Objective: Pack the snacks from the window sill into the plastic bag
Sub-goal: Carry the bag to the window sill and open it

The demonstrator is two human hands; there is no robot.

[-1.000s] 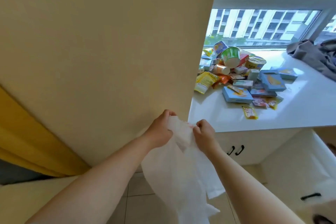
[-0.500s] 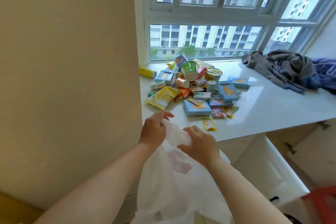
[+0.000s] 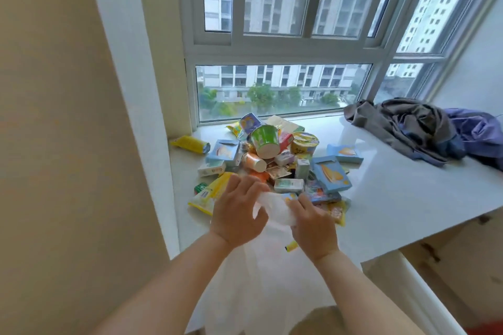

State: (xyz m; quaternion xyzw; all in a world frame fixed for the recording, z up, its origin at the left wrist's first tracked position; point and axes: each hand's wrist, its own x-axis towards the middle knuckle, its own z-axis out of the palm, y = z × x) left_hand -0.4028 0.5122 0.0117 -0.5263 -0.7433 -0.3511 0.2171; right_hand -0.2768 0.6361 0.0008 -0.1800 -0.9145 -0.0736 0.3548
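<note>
Hands first: both of mine are up in front of me over the near edge of the window sill (image 3: 394, 198), forearms reaching in from the bottom and angling toward each other. My left hand (image 3: 236, 215) is back-up, fingers curled and thumb tucked in, pinching the top of the plastic bag (image 3: 275, 266). My right hand (image 3: 313, 228) sits just beside it, also back-up, fingers bent round the same bunched-up bit of thin white plastic. So both are clamped on the bag, close together, with a crumpled wad of it between them. The rest of the bag hangs down loose below my wrists, in front of the sill's near edge, see-through enough that the sill shows behind it.

The snacks (image 3: 275, 163) are all heaped on the sill toward its left end, starting right behind my knuckles and running back to the window (image 3: 283, 90). On top there's a green cup (image 3: 264, 140) tipped on its side, a yellow-lidded bowl (image 3: 304, 143) to its right, and a few light blue boxes (image 3: 330, 177) scattered round the edges. A yellow packet (image 3: 208, 197) pokes out left of my left hand, and another yellow pouch (image 3: 190, 143) lies apart near the sill's back left corner. One small yellow sachet (image 3: 291, 246) lies near the front edge, below my right hand.

Off at the far right end of the sill is a heap of grey and purple clothes (image 3: 424, 128), well apart from the food.
</note>
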